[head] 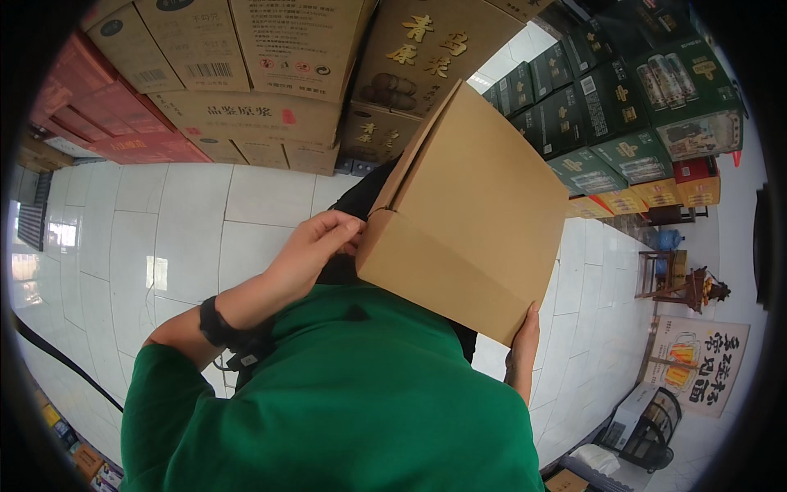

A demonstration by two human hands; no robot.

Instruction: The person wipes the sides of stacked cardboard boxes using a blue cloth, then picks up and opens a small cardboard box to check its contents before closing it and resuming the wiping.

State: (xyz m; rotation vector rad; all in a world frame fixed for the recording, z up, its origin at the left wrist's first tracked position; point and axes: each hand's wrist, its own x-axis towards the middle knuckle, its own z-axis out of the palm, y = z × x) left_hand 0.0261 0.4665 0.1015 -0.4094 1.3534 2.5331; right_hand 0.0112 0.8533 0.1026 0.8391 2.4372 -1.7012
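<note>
A plain brown cardboard box (473, 215) is in front of my green shirt, tilted, with a narrow gap along the edge of its upper left side. My left hand (332, 237) is at the box's left corner, thumb and fingers drawn together near a small dark cord or slit; whether they pinch the cardboard is hidden. At the lower right corner, my right hand (527, 335) holds the box's edge, most of its fingers hidden behind the cardboard. A black band is around my left wrist.
Stacked brown printed cartons (246, 117) stand ahead, with red cartons (110, 98) at their left. Green beverage cartons (602, 111) are piled at the upper right. A wooden stand (655, 277) and a black mesh chair (655, 430) stand at the right on the white tiled floor (190, 221).
</note>
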